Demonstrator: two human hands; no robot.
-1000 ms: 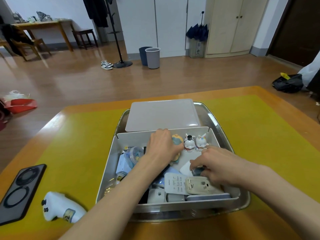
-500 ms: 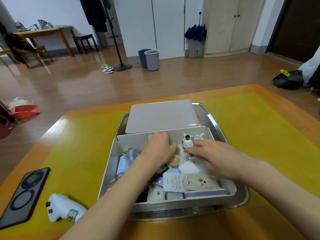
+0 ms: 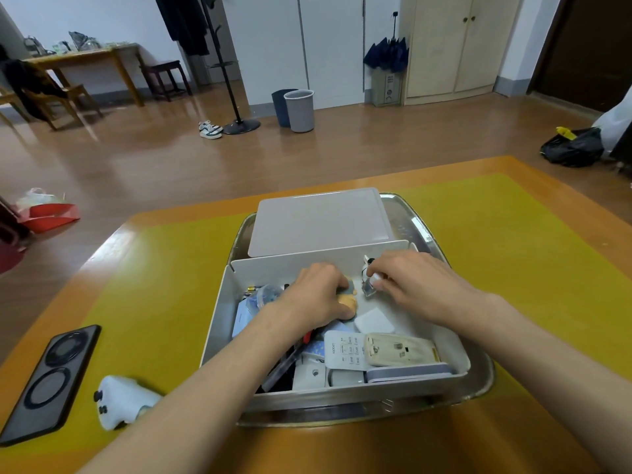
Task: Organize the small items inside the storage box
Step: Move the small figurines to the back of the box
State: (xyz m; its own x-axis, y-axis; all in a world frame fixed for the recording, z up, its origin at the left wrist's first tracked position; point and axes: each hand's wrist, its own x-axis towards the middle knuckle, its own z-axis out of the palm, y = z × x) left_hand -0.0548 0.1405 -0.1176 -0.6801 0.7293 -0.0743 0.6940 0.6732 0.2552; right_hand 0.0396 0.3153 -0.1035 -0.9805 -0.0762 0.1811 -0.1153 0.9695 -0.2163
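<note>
The left hand [image 3: 319, 295] curls its grip over a yellow-blue figurine [image 3: 349, 297] at the far side of the storage box [image 3: 219, 323]. Just right of it, the right hand [image 3: 415, 285] pinches a small white figurine [image 3: 369, 268]. Both look light, hard, probably fragile; best taken around the body.

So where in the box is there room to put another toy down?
Bare floor shows in the storage box between the white square pad, the right hand and the right wall. The left side and near edge, around the remote, are piled full.
</note>
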